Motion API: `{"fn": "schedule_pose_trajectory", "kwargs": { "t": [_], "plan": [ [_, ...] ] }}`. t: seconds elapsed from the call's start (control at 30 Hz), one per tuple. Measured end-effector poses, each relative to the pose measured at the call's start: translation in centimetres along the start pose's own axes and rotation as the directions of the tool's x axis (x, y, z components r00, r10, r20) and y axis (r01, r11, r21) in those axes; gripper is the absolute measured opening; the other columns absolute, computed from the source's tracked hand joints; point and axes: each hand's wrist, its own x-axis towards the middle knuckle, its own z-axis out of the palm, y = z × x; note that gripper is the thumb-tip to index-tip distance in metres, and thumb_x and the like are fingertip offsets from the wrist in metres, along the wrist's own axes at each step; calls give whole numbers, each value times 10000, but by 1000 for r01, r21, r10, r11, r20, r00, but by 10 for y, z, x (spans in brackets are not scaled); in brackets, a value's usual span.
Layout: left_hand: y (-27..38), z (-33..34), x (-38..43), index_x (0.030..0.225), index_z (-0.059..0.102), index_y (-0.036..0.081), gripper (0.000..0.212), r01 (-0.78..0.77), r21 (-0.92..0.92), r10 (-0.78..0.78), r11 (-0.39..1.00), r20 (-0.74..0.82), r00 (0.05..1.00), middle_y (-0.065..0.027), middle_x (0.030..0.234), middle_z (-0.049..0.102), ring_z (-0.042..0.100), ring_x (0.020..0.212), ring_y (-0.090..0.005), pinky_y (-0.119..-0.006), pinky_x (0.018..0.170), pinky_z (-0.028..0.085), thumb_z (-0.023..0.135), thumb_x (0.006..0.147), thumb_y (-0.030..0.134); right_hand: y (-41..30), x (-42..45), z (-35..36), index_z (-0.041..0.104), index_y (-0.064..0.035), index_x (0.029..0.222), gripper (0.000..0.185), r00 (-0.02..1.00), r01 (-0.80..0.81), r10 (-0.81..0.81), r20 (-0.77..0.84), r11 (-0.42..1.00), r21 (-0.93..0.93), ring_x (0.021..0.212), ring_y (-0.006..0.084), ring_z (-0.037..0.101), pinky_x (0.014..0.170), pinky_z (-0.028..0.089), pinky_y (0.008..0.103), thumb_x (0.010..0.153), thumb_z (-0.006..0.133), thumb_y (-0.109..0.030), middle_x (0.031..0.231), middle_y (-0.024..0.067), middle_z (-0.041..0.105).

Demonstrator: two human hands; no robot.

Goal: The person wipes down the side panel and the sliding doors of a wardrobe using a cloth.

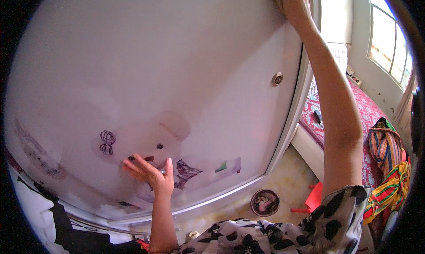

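Observation:
A large pale sliding wardrobe door (206,71) with a printed teddy bear (149,138) fills most of the view. My left hand (149,174) is raised in front of the bear print, fingers apart and nothing in it. Whether it touches the panel I cannot tell. My right arm reaches up to the door's top right, where my right hand (295,3) lies by the edge, partly cut off by the frame. A tan strip shows beside its fingers; I cannot tell if it is a cloth. A round metal finger pull (277,79) sits lower on that side.
A bed with a red patterned cover (362,98) stands at the right, with a striped cloth (385,144) and a bright bundled cloth (391,187) on it. A waste basket (265,202) and a red plastic object (312,199) are on the floor. Dark and white fabrics (69,224) are at lower left.

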Motion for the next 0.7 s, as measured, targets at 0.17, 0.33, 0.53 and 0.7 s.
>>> {"fn": "schedule_pose_trajectory", "kwargs": {
  "t": [0.17,0.33,0.53,0.7],
  "plan": [
    [-8,-2,-1,1411,-7,83,987,31,28,-31,999,9,999,-260,1422,-125,-103,1300,-463,-607,993,-22,634,752,444,-130,41,-17,348,-50,1308,520,882,-403,368,295,913,66,1284,326,238,1026,236,478,826,498,-174,1369,154,314],
    [-10,-6,-3,1416,55,98,874,37,-33,-36,999,34,999,-235,1435,-111,-83,1306,-456,-598,999,-8,557,805,470,-234,-83,-16,533,-315,1149,455,933,214,-278,227,939,271,1209,267,364,975,314,451,709,560,-201,1257,4,450],
    [-10,-10,-6,1415,117,117,812,-4,-69,9,998,68,998,-228,1445,-48,-37,1315,-444,-574,1016,20,557,815,442,-291,-305,-25,234,-250,1388,617,453,512,-789,416,612,603,1283,175,259,1071,239,291,821,475,-222,1425,-25,237],
    [-17,-25,-7,1409,160,118,795,-32,-71,40,997,112,993,-221,1448,-35,-27,1317,-438,-562,1021,30,604,799,369,-297,-335,-29,190,-182,1397,598,217,693,-883,416,439,572,1283,133,249,1097,184,294,847,421,-156,1437,13,193]
  ]
}}
